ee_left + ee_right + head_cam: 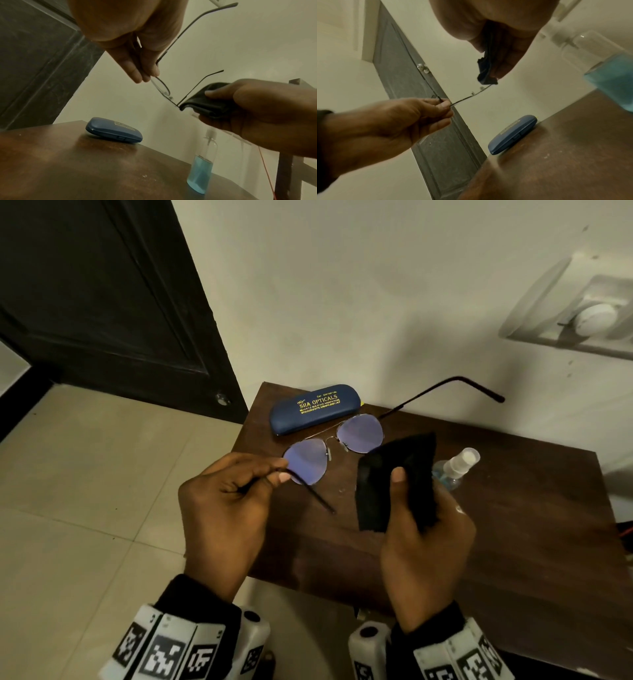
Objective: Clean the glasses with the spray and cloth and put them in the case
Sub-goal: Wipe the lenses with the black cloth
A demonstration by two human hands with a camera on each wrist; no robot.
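Left hand (222, 508) pinches glasses (334, 445) at temple hinge, raised above table (513, 542). Right hand (424, 539) grips folded cloth (397, 477) against right lens. Wiping step underway; other lens next. Case (315, 409) closed, spray (452, 467) standing.

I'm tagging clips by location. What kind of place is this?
Probably a room in a home: a small wooden table pushed against a plain painted wall, a dark panelled door beside it, pale floor tiles, and a wall switchboard.
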